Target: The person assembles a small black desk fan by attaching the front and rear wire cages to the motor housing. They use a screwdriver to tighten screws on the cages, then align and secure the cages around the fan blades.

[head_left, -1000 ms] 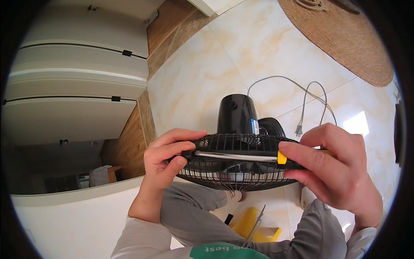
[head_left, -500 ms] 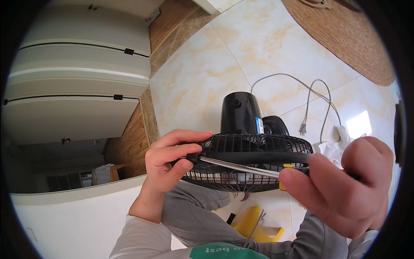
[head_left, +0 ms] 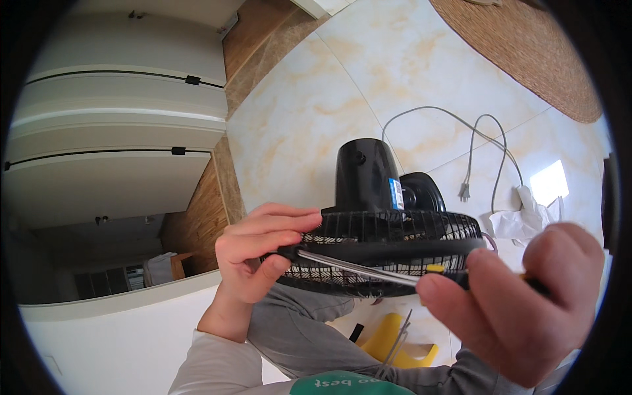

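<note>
A black electric fan (head_left: 361, 174) lies in front of me, its wire grille (head_left: 368, 284) edge-on and the motor housing facing away. My left hand (head_left: 253, 247) grips the grille's left edge, with fingers on top and the thumb below, beside a small black clip. In my right hand (head_left: 526, 296) is a screwdriver (head_left: 359, 267) with a long metal shaft and a black and yellow handle, mostly covered by my fingers. The shaft slants left across the black rim band, and its tip meets the clip next to my left thumb.
A grey cord with a plug (head_left: 465, 191) curls over the tiled floor beyond the fan. Crumpled white plastic (head_left: 517, 224) lies to the right. A woven mat (head_left: 520, 56) sits far right. Between my legs is a yellow object (head_left: 388, 339) with thin metal rods beside it.
The fan's grille has tipped slightly, its near side now less exposed. My left hand and the screwdriver tip have shifted slightly down and left with it; my right hand is slightly lower.
</note>
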Tool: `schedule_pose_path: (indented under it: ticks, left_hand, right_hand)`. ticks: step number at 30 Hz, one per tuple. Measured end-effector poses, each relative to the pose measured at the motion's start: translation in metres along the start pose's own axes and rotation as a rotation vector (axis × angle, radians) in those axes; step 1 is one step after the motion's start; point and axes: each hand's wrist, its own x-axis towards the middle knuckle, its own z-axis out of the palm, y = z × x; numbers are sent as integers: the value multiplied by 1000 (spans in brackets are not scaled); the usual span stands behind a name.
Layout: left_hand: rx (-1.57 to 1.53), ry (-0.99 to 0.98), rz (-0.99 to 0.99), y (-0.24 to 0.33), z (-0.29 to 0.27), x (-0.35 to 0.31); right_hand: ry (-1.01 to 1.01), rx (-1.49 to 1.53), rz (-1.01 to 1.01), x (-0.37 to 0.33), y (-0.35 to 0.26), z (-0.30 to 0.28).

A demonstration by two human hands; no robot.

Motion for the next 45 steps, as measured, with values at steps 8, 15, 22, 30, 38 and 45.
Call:
schedule_pose_path:
  ticks: [8, 15, 22, 30, 38, 45]
  left_hand:
    - [-8, -53, 15, 4, 3, 3]
    - [-20, 14, -13, 1, 4, -1]
    - [-19, 35, -29, 2, 5, -3]
    - [-8, 51, -22, 3, 7, -2]
    - [73, -34, 27, 5, 4, -1]
    - [10, -70, 36, 6, -1, 10]
  right_hand:
    - [-236, 533, 358, -10, 30, -1]
    - [-216, 560, 106, -11, 38, 17]
    - [-408, 247, -67, -24, 22, -11]
    - [-393, 374, 10, -28, 17, -15]
    - [-1319, 784, 139, 43, 50, 16]
    - [-400, 1365, 944, 0, 39, 11]
